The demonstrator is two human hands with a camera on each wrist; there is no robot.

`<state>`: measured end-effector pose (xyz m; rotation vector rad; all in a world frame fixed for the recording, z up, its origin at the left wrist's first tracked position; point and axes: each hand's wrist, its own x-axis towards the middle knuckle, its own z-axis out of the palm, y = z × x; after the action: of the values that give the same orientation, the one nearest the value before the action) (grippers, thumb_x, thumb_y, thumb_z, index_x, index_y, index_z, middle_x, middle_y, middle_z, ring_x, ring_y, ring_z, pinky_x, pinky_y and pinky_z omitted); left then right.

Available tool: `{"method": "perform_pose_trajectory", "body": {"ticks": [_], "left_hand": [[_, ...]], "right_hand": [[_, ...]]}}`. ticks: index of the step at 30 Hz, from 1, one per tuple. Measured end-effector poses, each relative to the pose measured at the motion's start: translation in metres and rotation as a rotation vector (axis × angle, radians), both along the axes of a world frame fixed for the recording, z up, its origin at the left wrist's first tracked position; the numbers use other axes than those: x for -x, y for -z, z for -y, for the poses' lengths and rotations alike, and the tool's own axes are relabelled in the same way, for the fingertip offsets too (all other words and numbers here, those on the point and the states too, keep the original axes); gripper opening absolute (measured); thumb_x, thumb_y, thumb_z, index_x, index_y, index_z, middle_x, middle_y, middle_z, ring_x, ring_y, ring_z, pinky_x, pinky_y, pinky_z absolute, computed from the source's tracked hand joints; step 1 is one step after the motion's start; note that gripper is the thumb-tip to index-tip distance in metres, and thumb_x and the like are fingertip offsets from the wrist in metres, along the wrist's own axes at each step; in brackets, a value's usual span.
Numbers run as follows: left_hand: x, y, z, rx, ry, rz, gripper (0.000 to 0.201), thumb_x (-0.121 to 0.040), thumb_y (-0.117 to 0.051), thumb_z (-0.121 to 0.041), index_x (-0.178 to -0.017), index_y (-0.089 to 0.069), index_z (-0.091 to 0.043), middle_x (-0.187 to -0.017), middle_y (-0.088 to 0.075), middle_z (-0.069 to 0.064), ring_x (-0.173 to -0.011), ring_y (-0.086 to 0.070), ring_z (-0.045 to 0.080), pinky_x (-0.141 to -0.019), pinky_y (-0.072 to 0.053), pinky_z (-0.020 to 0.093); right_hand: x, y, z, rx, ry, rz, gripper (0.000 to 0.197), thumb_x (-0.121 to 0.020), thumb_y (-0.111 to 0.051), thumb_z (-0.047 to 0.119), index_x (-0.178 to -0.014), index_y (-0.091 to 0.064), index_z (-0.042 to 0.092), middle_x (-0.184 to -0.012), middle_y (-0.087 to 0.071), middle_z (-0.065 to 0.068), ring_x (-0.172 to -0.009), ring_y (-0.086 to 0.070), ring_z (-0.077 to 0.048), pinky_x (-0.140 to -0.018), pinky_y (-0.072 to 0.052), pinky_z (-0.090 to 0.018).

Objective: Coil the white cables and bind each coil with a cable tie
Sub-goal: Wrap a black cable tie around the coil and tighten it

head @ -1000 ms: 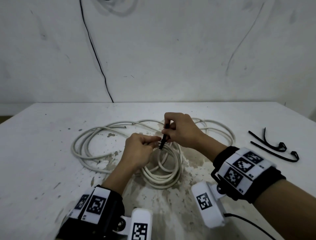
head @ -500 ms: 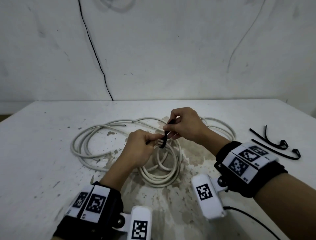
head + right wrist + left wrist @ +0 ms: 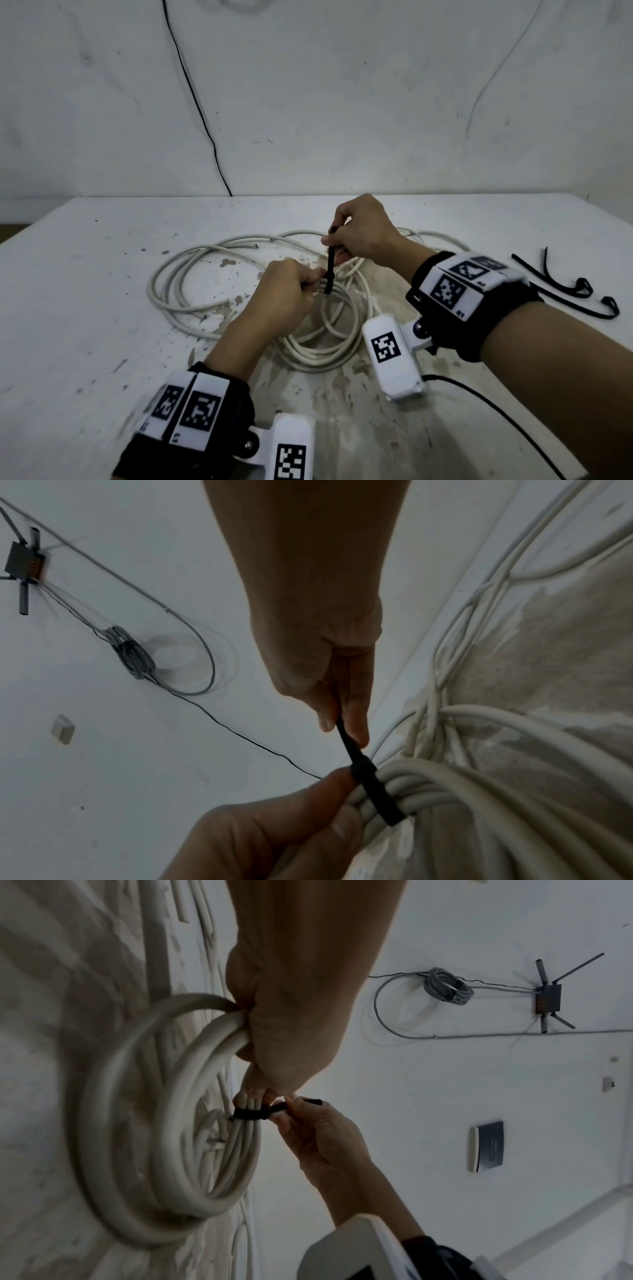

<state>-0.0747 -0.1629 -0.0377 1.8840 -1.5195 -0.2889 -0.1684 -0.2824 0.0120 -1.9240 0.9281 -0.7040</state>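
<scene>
A coil of white cable (image 3: 322,356) lies on the stained white table (image 3: 85,308), its top lifted by my left hand (image 3: 291,294), which grips the bunched strands (image 3: 219,1047). A black cable tie (image 3: 330,270) is wrapped round those strands (image 3: 377,791). My right hand (image 3: 356,233) pinches the tie's free tail (image 3: 346,739) and holds it taut, up and away from the coil. Loose white cable (image 3: 178,270) sprawls in wide loops to the left and behind the hands.
Two spare black cable ties (image 3: 568,287) lie on the table at the far right. A thin black wire (image 3: 191,96) runs down the wall to the table's back edge. A black lead (image 3: 496,414) trails from my right wrist camera.
My right hand has risen and drawn the tie's tail upward, so the tie now stands longer and tauter above the coil. My left hand stays on the bunched strands.
</scene>
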Motion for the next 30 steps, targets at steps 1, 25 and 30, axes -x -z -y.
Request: {"method": "perform_pose_trajectory", "body": {"ticks": [1,25,30], "left_hand": [[-0.001,0.000,-0.001,-0.002,-0.001,0.011,0.033,-0.086,-0.053,-0.001,-0.108,-0.071,-0.019,-0.099,-0.074,0.011,-0.090,-0.068,0.023,-0.081,-0.053,0.029],[-0.018,-0.042,-0.004,0.552,-0.272,-0.819,0.021,-0.090,-0.057,-0.007,-0.100,-0.072,-0.018,-0.046,-0.060,-0.013,-0.031,-0.025,0.004,-0.035,-0.026,0.013],[-0.022,-0.047,-0.009,0.637,-0.236,-0.860,0.022,-0.090,-0.058,-0.009,-0.109,-0.068,-0.013,-0.055,-0.054,-0.001,-0.034,-0.029,0.005,-0.038,-0.032,0.017]], "right_hand": [[-0.002,-0.001,0.000,0.008,-0.010,-0.009,0.032,-0.072,-0.070,-0.013,-0.054,-0.048,0.002,-0.057,-0.058,-0.019,-0.030,-0.057,-0.018,-0.037,-0.050,-0.025],[0.024,-0.025,-0.036,-0.397,-0.233,0.062,0.047,-0.089,-0.055,0.044,-0.103,-0.060,0.000,-0.094,-0.071,-0.017,-0.077,-0.070,-0.035,-0.061,-0.060,-0.038],[0.026,-0.028,-0.041,-0.392,-0.249,0.170,0.020,-0.089,-0.060,0.013,-0.093,-0.065,-0.005,-0.084,-0.068,-0.015,-0.074,-0.069,-0.032,-0.062,-0.061,-0.041]]}}
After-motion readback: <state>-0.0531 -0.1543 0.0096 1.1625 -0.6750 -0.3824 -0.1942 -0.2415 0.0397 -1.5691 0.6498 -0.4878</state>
